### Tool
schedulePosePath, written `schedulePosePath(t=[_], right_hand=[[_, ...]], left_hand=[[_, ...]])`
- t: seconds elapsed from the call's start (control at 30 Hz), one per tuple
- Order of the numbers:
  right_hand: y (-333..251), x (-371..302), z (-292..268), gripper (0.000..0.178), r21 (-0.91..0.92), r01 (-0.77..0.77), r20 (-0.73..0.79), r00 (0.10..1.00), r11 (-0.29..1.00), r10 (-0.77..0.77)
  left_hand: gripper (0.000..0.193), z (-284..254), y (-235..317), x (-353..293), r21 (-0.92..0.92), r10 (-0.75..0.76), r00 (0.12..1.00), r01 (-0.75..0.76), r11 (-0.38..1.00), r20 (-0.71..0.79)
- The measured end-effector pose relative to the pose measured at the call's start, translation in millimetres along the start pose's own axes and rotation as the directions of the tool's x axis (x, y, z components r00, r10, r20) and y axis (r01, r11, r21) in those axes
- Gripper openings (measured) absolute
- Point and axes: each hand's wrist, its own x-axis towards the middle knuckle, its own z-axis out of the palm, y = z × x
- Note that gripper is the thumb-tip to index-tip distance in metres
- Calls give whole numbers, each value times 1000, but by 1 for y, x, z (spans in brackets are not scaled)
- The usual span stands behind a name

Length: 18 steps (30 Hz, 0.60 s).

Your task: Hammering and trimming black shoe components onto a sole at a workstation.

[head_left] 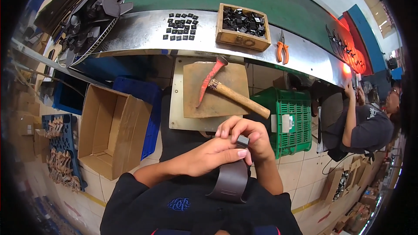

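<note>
Close to my chest, my left hand (211,154) grips a dark brown strap (230,182) near its upper end; the rest curves down over my shirt. My right hand (251,134) has its fingers bent round a small black rectangular piece (243,141) at that same end of the strap. Both hands meet there, so I cannot tell whether the piece is fixed to the strap. Just ahead, a hammer (222,88) with a red head and wooden handle lies on a worn brown board (193,104), its handle pointing toward my right hand.
Along the metal ledge (139,32) sit rows of small black pieces (180,26), a wooden box (244,40) full of them and orange-handled pliers (283,50). Dark parts (93,21) pile up far left. A cardboard box (98,124) and green crate (296,122) flank me; a co-worker (365,122) sits right.
</note>
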Motion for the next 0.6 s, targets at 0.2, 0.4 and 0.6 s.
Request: schedulePosePath(t=[0.2, 0.4, 0.6], right_hand=[[1, -14, 12, 69, 192, 49, -3, 999, 980, -50], [-3, -24, 15, 64, 274, 44, 15, 999, 961, -50], [-8, -26, 25, 57, 227, 98, -50, 995, 969, -89]], left_hand=[[39, 10, -6, 2, -106, -56, 997, 61, 992, 48], [31, 16, -7, 0, -39, -21, 997, 24, 999, 67], [39, 18, -13, -2, -41, -50, 995, 53, 998, 85]])
